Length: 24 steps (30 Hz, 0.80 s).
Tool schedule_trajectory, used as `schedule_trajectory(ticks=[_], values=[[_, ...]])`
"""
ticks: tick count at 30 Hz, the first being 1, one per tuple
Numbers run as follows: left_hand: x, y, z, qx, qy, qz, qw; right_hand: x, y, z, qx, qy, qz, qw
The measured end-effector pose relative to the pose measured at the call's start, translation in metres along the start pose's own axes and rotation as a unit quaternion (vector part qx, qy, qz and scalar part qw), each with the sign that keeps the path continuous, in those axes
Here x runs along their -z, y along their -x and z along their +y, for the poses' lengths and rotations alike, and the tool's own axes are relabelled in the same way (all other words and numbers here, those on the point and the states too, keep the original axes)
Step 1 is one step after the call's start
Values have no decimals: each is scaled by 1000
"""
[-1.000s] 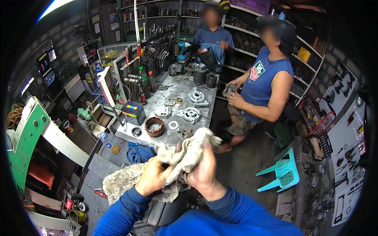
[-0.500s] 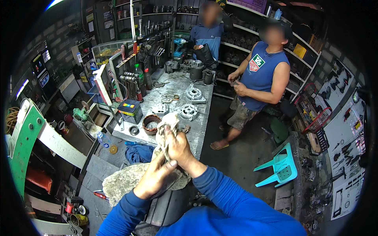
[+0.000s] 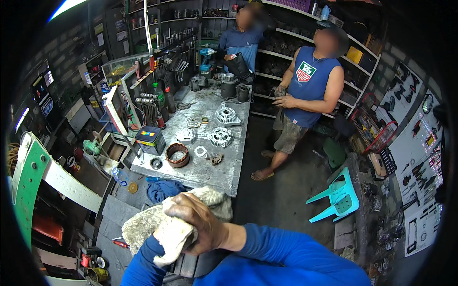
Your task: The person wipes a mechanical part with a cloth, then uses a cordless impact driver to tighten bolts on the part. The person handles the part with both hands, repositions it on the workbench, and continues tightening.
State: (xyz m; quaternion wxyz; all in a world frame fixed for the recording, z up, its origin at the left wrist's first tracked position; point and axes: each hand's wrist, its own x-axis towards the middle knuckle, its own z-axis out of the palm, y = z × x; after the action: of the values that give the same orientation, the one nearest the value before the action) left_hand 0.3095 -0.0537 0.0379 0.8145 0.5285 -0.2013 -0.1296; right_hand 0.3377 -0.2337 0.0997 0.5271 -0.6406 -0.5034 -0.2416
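Crumpled cream cloth rag (image 3: 175, 233) now lower, at 8 o'clock of right hand (image 3: 206, 223), which clasps it; work apparently shifts onto left hand, hidden: grip can't be told.

On table (image 3: 210, 175): box (image 3: 150, 142) near left, ring (image 3: 178, 163) right of it, housings (image 3: 226, 114) farther right, pots (image 3: 229, 90) at far end. Shelves (image 3: 272, 77) behind. Stool (image 3: 344, 190) right of table. Rag (image 3: 174, 236) in right hand (image 3: 198, 220), before table.

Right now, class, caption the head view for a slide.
Right hand clasping a cream rag before a workbench bearing two alternator housings; two co-workers stand nearby.
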Motion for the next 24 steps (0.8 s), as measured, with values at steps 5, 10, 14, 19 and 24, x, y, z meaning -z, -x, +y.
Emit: schedule_trajectory(ticks=[5, 10, 14, 19, 24], values=[[2, -10, -26, 87, 96, 196, 972, -27, -10, 26, -226, -157, 120, 954], [-27, -31, 10, -86, -383, 149, 908, -10, -29, 38, -333, -235, 257, 876], [-42, -36, 31, -30, -355, 98, 929, 17, -20, 46, -312, -165, 265, 897], [-31, -24, 21, 23, 114, 106, 988, 9, 6, 53, -97, 95, -43, 990], [-22, -19, 5, 43, 83, 57, 994, -2, 22, 64, -174, 90, 37, 980]])
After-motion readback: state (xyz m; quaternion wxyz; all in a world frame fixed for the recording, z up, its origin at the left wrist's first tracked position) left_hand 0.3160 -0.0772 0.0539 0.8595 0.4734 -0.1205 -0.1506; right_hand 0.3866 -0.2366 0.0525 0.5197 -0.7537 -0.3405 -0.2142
